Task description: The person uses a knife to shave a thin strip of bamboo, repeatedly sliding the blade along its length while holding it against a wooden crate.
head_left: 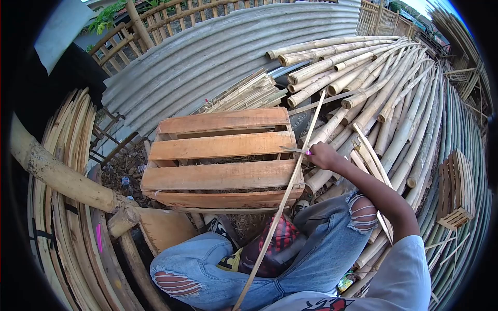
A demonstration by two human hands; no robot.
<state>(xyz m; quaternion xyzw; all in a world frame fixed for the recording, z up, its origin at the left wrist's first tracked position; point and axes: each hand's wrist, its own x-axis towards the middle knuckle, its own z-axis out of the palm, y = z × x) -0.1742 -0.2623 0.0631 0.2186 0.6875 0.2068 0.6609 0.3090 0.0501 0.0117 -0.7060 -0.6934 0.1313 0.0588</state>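
A knife point(293, 150) with a pink handle is in my right hand point(322, 156), its blade pointing left across a long thin bamboo strip point(285, 199). The strip runs from the bottom edge, over my lap, up past the right side of a slatted wooden crate point(223, 175). My right hand is closed, beside the strip at the crate's right edge. My left hand does not show; the strip's lower end leaves the view at the bottom. A dark and red patterned cloth point(272, 249) lies between my legs.
Bamboo poles point(384, 98) fan out at the right. Split bamboo point(67, 207) stands at the left beside a thick pole point(67, 176). A strip bundle point(249, 93) lies behind the crate, before corrugated sheeting point(207, 46). A small crate point(456, 189) sits far right.
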